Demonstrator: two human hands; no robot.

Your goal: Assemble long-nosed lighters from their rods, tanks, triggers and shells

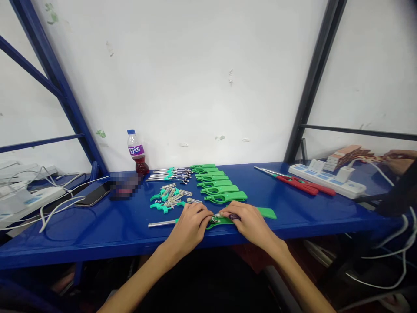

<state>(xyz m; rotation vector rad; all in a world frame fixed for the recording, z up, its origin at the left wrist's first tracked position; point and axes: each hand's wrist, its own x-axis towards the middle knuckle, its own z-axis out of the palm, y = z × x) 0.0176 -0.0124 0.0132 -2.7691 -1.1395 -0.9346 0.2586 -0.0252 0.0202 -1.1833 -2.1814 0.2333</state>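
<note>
the blue table [114,228] carries everything, and lying low across its near edge is the green handle [267,213], the piece in hand, with a silvery rod [162,224] reaching out on the left. it looks partway done: rod and handle lie in line, but small inner parts seem exposed around the loop, so i judge it is not closed up. the left hand [190,224] has its fingers drawn together and clamped on the green handle near the rod's base. the right hand [249,217] reaches over the other side, thumb and fingers close together beside a small silvery part [216,216]; i cannot tell whether they pinch it. a small dark piece [233,216] shows against those fingers. off to the right, two red-handled pieces [296,184] lie with rods out front and look complete. the row of green handles [224,190] behind the hands shows no rods, so as far as the view tells, those are all left to be fitted. the loose rods [172,174] lie side by side just left of that row, apart from any handle. smaller again, the clear tubes [174,198] sit in a loose heap mixed with teal bits [159,206], in front of the rods, apparently unused parts. whether the green handles in the row hold anything inside is too small to tell.
</note>
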